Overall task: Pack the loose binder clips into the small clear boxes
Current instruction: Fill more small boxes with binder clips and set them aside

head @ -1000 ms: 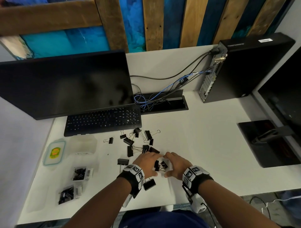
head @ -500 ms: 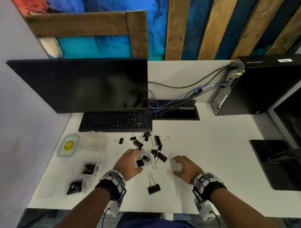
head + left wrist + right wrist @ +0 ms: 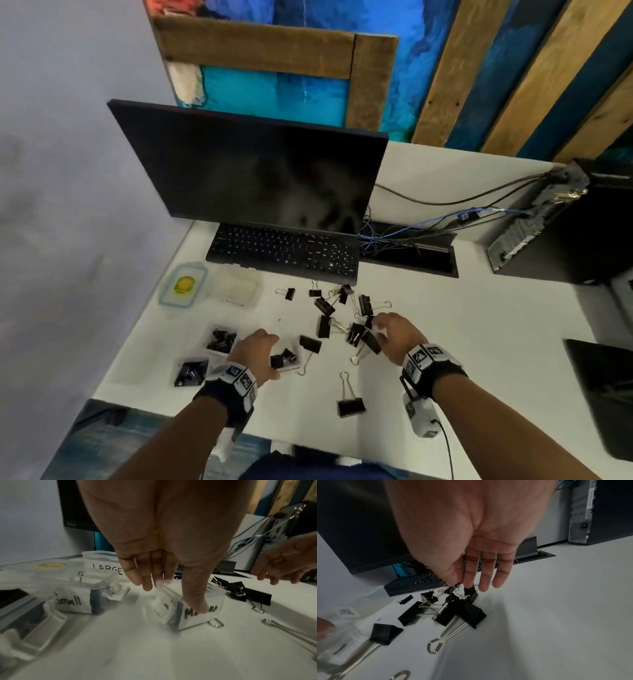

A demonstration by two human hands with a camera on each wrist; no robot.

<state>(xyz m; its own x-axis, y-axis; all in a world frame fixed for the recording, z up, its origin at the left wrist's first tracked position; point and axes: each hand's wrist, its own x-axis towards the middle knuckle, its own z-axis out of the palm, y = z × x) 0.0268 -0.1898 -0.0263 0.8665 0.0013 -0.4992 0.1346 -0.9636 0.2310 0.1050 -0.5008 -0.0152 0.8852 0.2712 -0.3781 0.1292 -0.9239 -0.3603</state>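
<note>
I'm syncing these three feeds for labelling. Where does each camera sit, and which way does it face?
Head: on the head, looking down at the desk, both forearms showing.
Left wrist: along the left hand, its grip on the medium box.
Right wrist: along the right hand over the binder clips.
All three show the clips.

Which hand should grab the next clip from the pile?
Probably the right hand. Its fingers already hang right over the pile of binder clips, nearly touching one. The left hand is busy holding the medium box.
</note>
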